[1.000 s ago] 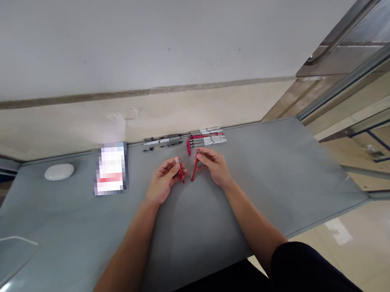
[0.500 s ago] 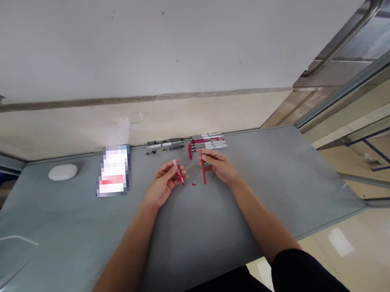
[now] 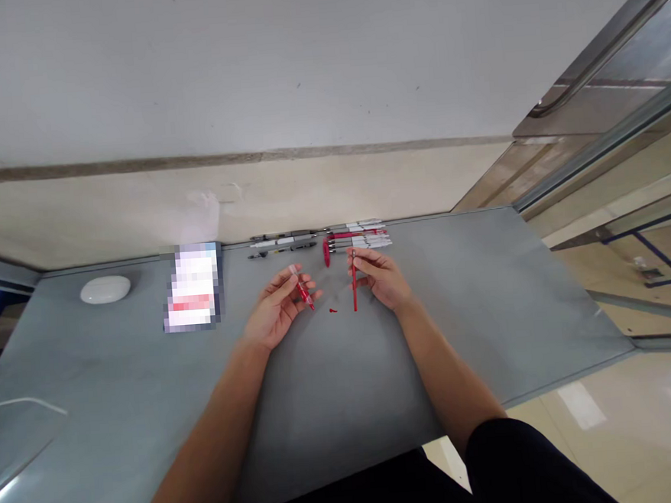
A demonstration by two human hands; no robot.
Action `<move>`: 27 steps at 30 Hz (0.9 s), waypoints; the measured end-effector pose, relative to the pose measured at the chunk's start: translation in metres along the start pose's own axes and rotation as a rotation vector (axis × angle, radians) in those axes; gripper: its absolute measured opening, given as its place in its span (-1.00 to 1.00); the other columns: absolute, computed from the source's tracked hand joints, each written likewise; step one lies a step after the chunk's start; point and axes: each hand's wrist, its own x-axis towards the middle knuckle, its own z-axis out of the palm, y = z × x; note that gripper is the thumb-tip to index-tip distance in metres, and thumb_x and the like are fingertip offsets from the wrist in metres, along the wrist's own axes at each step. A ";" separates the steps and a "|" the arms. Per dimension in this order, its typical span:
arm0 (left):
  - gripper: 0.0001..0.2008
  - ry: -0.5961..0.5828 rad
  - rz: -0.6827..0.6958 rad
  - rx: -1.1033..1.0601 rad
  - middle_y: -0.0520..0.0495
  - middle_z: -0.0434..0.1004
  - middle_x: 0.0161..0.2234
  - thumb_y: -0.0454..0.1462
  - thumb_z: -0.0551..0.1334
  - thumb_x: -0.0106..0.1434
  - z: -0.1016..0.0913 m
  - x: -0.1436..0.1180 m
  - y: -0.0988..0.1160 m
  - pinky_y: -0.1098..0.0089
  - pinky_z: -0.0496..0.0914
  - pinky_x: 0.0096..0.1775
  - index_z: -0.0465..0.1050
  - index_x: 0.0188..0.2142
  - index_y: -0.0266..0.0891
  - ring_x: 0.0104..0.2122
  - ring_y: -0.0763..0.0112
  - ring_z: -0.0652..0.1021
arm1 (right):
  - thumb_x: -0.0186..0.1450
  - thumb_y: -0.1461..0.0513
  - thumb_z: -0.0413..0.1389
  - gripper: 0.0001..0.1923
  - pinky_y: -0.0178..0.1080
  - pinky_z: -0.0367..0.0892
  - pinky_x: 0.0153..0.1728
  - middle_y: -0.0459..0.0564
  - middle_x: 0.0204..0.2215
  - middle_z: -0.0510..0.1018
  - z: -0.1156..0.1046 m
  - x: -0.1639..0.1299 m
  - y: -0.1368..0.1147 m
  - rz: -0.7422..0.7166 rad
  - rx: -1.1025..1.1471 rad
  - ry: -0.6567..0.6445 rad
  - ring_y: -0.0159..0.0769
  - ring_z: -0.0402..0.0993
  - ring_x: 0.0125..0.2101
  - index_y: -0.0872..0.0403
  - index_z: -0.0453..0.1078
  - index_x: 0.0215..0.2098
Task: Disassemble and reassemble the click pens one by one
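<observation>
Head view: red refill (image 3: 354, 290) in right-hand grip (image 3: 379, 277)

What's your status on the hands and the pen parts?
Left hand holds red pen barrel. Right hand holds thin red refill upright. Small red piece on table between them.

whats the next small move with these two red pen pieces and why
Probably bring the two pieces together. The left hand holds a short red barrel, the right hand a thin red refill held upright, apart from the barrel. A small red bit lies loose on the table between them.
</observation>
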 end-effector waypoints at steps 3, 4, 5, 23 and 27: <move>-0.81 -0.001 -0.004 0.000 -0.08 0.60 -0.28 -0.38 0.32 0.25 0.000 0.000 0.000 0.14 0.59 -0.08 0.53 -0.12 -0.29 -0.28 0.37 0.63 | 0.11 0.07 0.34 -0.67 -0.27 0.52 -0.40 -0.09 -0.29 0.57 0.000 0.000 0.000 -0.005 -0.005 0.018 -0.36 0.46 -0.35 -0.08 0.57 -0.15; -0.81 -0.003 -0.004 -0.001 -0.08 0.60 -0.28 -0.39 0.31 0.25 -0.001 0.000 0.000 0.15 0.59 -0.09 0.53 -0.12 -0.29 -0.28 0.37 0.63 | 0.11 0.07 0.34 -0.67 -0.26 0.53 -0.39 -0.09 -0.28 0.57 0.000 0.000 0.001 -0.007 -0.006 0.022 -0.36 0.47 -0.35 -0.08 0.57 -0.15; -0.81 -0.006 -0.005 -0.002 -0.08 0.60 -0.29 -0.39 0.31 0.25 0.000 0.000 0.000 0.15 0.59 -0.09 0.53 -0.12 -0.29 -0.28 0.37 0.63 | 0.11 0.07 0.34 -0.67 -0.26 0.53 -0.39 -0.09 -0.28 0.57 0.000 0.000 0.001 -0.010 -0.007 0.024 -0.36 0.47 -0.34 -0.08 0.57 -0.15; -0.78 -0.024 0.041 0.037 -0.06 0.61 -0.30 -0.34 0.37 0.20 0.001 -0.001 -0.003 0.12 0.57 -0.06 0.54 -0.13 -0.27 -0.29 0.36 0.63 | 0.10 0.09 0.36 -0.69 -0.22 0.56 -0.34 -0.11 -0.24 0.56 0.006 0.004 0.006 -0.043 0.065 0.144 -0.37 0.50 -0.32 -0.08 0.56 -0.19; -0.76 -0.025 0.071 0.075 -0.06 0.61 -0.29 -0.30 0.41 0.17 0.001 -0.001 -0.005 0.12 0.56 -0.06 0.55 -0.15 -0.26 -0.29 0.35 0.63 | 0.07 0.09 0.37 -0.68 -0.21 0.55 -0.33 -0.12 -0.25 0.57 0.012 0.003 0.002 -0.030 0.072 0.184 -0.36 0.50 -0.31 -0.07 0.56 -0.20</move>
